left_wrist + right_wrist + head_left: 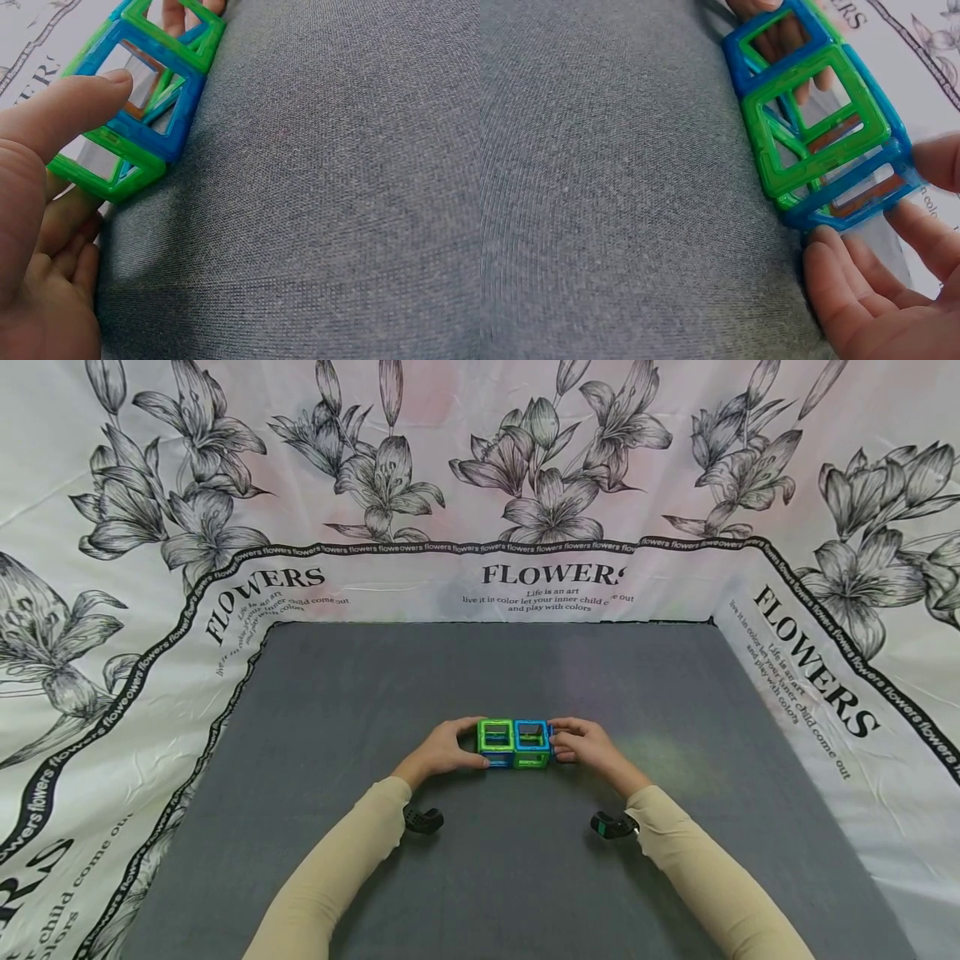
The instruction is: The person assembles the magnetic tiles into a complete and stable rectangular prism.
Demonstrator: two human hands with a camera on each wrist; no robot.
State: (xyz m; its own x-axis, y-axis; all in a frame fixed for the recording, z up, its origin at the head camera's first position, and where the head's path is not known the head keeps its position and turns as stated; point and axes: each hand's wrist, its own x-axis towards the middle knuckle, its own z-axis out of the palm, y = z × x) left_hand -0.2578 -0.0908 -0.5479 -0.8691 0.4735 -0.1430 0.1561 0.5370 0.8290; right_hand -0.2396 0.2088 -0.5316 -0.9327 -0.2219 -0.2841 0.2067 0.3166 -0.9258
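Note:
Two joined cubes of magnetic tiles stand side by side at the middle of the grey table. The left cube (481, 737) has a green top tile and a blue front tile (186, 120). On the right cube (531, 723) the top is blue and the front tile (757, 150) green. My left hand (444, 747) holds the left cube, its thumb over the front tile and its fingers around the far side. At the opposite end, my right hand (588, 745) grips the blue end tile (840, 180) of the right cube between thumb and fingertips.
The grey cloth table (487, 877) stretches around the cubes on all sides. White flower-printed fabric (412, 585) rises behind its back edge and along both sides. A black wrist device (424, 821) hangs under the left wrist, another (612, 825) under the right.

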